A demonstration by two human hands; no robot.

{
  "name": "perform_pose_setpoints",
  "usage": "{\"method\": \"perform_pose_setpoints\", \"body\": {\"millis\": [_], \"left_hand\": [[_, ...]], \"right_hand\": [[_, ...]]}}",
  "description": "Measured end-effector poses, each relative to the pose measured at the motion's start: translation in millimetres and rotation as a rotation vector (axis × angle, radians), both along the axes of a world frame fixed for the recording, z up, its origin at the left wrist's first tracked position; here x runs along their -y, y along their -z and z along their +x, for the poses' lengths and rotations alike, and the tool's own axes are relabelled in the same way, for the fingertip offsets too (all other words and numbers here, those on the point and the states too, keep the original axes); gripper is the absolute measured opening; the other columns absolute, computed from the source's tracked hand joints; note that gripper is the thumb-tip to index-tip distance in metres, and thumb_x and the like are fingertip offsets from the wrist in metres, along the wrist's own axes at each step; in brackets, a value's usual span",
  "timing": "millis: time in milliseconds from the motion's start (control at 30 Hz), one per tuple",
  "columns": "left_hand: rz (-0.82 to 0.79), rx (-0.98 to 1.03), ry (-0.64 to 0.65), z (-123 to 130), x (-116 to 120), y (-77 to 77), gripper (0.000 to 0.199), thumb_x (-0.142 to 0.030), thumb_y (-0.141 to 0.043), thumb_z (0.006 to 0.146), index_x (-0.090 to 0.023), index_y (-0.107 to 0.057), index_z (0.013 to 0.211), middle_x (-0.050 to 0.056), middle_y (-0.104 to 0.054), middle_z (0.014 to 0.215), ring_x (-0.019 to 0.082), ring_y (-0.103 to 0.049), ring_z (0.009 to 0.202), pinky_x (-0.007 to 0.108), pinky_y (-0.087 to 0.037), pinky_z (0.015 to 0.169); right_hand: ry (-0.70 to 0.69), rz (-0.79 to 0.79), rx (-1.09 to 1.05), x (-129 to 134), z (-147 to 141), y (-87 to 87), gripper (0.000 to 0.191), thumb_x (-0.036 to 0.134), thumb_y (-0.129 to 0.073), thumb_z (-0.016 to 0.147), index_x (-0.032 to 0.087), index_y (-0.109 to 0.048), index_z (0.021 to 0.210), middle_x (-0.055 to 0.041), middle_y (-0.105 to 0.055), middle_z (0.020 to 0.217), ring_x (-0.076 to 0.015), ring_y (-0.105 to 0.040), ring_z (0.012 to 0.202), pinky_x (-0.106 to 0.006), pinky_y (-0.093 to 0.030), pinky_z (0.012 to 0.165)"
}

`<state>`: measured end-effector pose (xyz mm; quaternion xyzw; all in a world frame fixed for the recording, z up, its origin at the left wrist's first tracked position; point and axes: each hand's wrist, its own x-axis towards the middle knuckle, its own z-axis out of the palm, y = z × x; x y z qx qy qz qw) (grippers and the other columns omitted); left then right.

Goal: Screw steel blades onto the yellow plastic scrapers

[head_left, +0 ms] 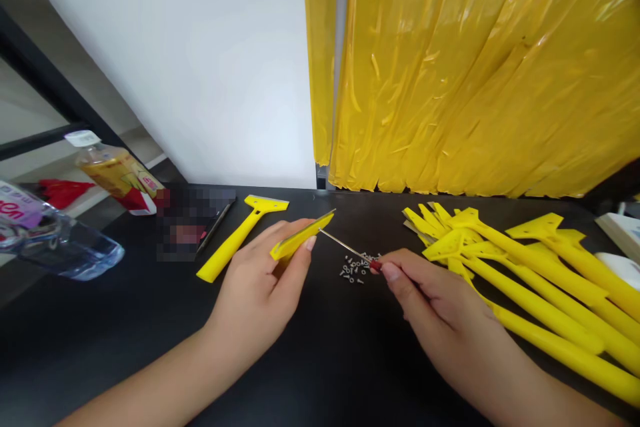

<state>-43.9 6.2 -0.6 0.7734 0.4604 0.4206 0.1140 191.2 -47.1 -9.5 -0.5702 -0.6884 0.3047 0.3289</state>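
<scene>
Left grip (255, 287) closed firmly around a yellow plastic scraper (295, 240), just left of a small heap of metal screws (353, 270); right grip (425, 293) pinching a red-handled screwdriver (373, 265) above the heap, tip at the scraper's head; more yellow scrapers (525, 267) right of the heap.

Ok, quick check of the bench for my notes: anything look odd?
The small metal screws lie loose in a scattered heap on the black table top, not in any container, and a pixelated patch hides whatever sits beside the yellow scraper.
</scene>
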Motion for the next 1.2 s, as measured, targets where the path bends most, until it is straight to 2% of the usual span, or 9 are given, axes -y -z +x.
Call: {"method": "perform_pose_setpoints", "body": {"millis": [133,300,467,567,633,767,933,1100,1200], "left_hand": [[0.029,-0.003,0.008,-1,-1,1.9,0.023,-0.023,-0.063,0.101,-0.024,-0.074,0.121,0.002,-0.078,0.122,0.020,-0.071,0.115,0.031,-0.054,0.104],[0.044,-0.005,-0.008,-1,-1,0.0,0.023,-0.024,-0.064,0.101,-0.022,-0.075,0.121,0.003,-0.078,0.122,0.021,-0.071,0.115,0.032,-0.055,0.103],[0.045,-0.015,0.005,-1,0,0.1,0.023,-0.022,-0.064,0.101,-0.023,-0.074,0.121,0.003,-0.078,0.121,0.021,-0.072,0.113,0.032,-0.056,0.102],[0.044,-0.012,0.002,-2,1,0.2,0.023,-0.022,-0.063,0.101,-0.023,-0.074,0.121,0.003,-0.077,0.122,0.020,-0.072,0.114,0.031,-0.055,0.104],[0.045,-0.007,0.007,-1,1,0.3,0.023,-0.022,-0.063,0.101,-0.022,-0.074,0.121,0.003,-0.077,0.122,0.020,-0.072,0.114,0.031,-0.054,0.105],[0.027,-0.026,0.021,-1,0,1.0,0.024,-0.022,-0.063,0.101,-0.023,-0.074,0.122,0.003,-0.077,0.122,0.020,-0.072,0.114,0.030,-0.054,0.104],[0.044,-0.023,0.012,0,-1,1.0,0.024,-0.023,-0.063,0.101,-0.023,-0.074,0.122,0.003,-0.078,0.121,0.020,-0.072,0.114,0.030,-0.055,0.103],[0.041,-0.029,0.013,0,1,0.7,0.024,-0.023,-0.062,0.101,-0.024,-0.074,0.122,0.003,-0.078,0.122,0.021,-0.072,0.114,0.032,-0.056,0.103],[0.034,-0.027,-0.002,-1,1,0.9,0.024,-0.024,-0.063,0.101,-0.025,-0.075,0.122,0.002,-0.078,0.122,0.021,-0.072,0.114,0.033,-0.056,0.102]], "right_hand": [[0.040,-0.075,-0.067,0,-3,8.3,0.020,0.046,-0.049,0.108,0.029,-0.055,0.116,0.0007,-0.066,0.088,-0.0169,-0.062,0.070,-0.028,-0.049,0.061],[-0.003,-0.162,-0.204,2,-11,16.0,0.034,0.053,-0.037,0.111,0.027,-0.058,0.102,0.0012,-0.059,0.081,-0.0161,-0.055,0.070,-0.027,-0.048,0.060],[0.010,-0.304,-0.381,2,-13,15.5,0.018,0.047,-0.051,0.107,0.030,-0.054,0.110,0.0051,-0.055,0.084,-0.0110,-0.047,0.060,-0.025,-0.044,0.056],[0.012,-0.274,-0.389,0,-11,15.7,0.030,0.053,-0.046,0.108,0.027,-0.059,0.100,0.0049,-0.049,0.074,-0.0127,-0.047,0.061,-0.025,-0.044,0.056],[0.025,-0.283,-0.390,-2,-10,15.3,0.035,0.057,-0.043,0.108,0.027,-0.061,0.102,0.0039,-0.050,0.075,-0.0139,-0.049,0.064,-0.025,-0.047,0.056],[0.023,-0.317,-0.426,-3,-10,12.3,0.020,0.050,-0.052,0.106,0.031,-0.055,0.110,0.0039,-0.057,0.087,-0.0119,-0.049,0.062,-0.023,-0.047,0.054],[0.038,-0.253,-0.359,-5,-9,12.5,0.033,0.055,-0.043,0.108,0.028,-0.058,0.098,0.0043,-0.048,0.073,-0.0145,-0.048,0.064,-0.025,-0.047,0.056],[0.058,-0.206,-0.286,-4,-9,11.7,0.014,0.045,-0.052,0.107,0.031,-0.056,0.108,0.0034,-0.060,0.090,-0.0145,-0.054,0.073,-0.026,-0.048,0.064],[0.053,-0.169,-0.217,-5,-7,8.0,0.025,0.049,-0.046,0.108,0.029,-0.059,0.100,0.0033,-0.056,0.079,-0.0154,-0.052,0.069,-0.028,-0.046,0.062]]}}
